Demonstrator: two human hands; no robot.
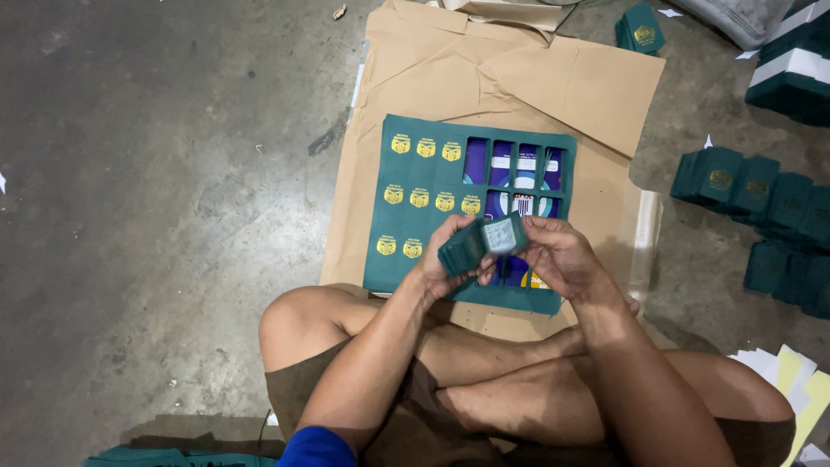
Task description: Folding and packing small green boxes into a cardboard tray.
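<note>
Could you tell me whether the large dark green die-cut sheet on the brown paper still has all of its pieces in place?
No, the dark green die-cut sheet is partly emptied: its right-hand slots are open windows showing colourful print beneath; gold-stamped pieces remain left.

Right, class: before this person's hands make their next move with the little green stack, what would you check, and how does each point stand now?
1. Left hand grips the stack of green cards: ok.
2. Right hand touches the stack's other end: ok.
3. Stack edges squared up: cannot tell, blurred.
4. Green punched sheet lies flat on the brown paper: ok.
5. Cards left in the sheet to punch out: ok, gold-marked ones remain on its left part.
6. Finished stacks on the floor stand apart from the hands: ok.
</note>
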